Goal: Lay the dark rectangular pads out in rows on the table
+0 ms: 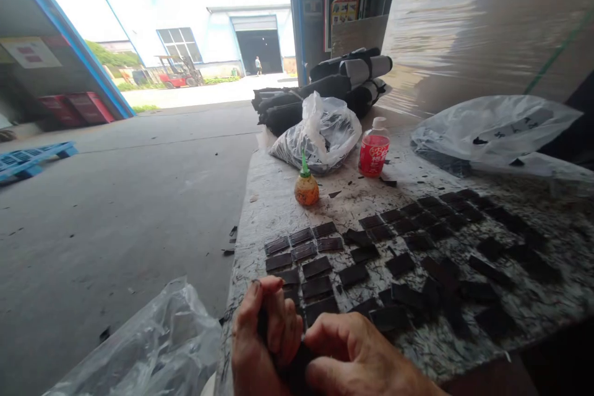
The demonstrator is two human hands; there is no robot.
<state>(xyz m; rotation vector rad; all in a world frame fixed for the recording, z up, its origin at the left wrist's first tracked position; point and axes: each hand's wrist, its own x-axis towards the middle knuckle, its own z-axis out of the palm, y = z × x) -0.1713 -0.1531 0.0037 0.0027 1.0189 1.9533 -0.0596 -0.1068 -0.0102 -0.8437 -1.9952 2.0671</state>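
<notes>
My left hand [264, 337] is closed at the bottom middle, its fingers curled around a black piece [297, 371]. Beside it on the right, my right hand [355, 356] pinches the same dark piece between thumb and fingers. Much of that piece is hidden by the hands. Beyond them, rows of flat black rectangular pieces [317, 267] lie on a worn, pale table [260, 204]. Some pieces farther right overlap in a loose heap [436, 294]. A round orange bottle with a green nozzle [307, 190] stands behind the rows.
A red-labelled bottle [374, 148] and a tied plastic bag [325, 136] stand at the back, before black rolls [325, 83]. Another clear bag [496, 130] lies at the right. Clear plastic [153, 343] hangs left of the table edge. A person [258, 65] is far off outside.
</notes>
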